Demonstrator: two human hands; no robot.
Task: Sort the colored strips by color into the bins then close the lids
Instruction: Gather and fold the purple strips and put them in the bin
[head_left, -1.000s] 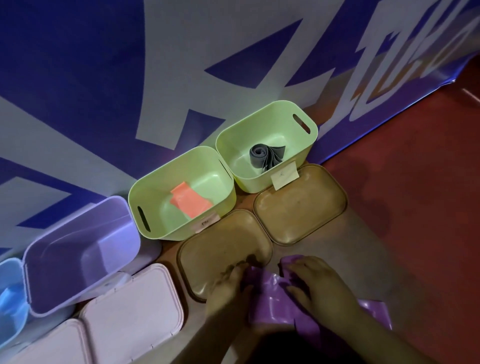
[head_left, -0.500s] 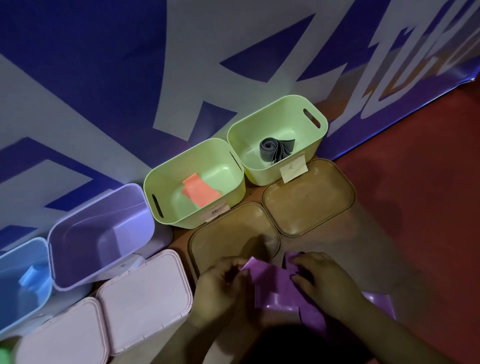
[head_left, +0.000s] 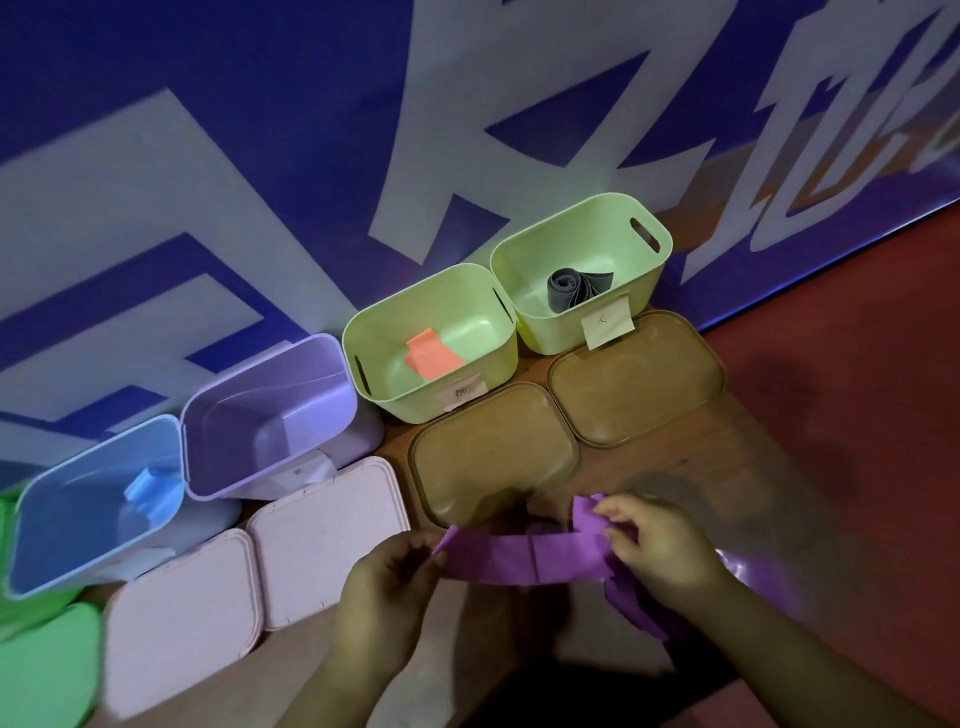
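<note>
Purple strip (head_left: 524, 558) stretched between left hand (head_left: 387, 582), right hand (head_left: 657, 551)

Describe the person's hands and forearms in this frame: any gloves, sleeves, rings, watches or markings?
Both hands are bare: the left hand and the right hand show no gloves and no rings that I can make out. No watch or band shows on either wrist, and both forearms are uncovered down to the bottom edge of the picture, so no sleeve is in view. The dim light leaves fine details such as nails or small marks unclear.
</note>
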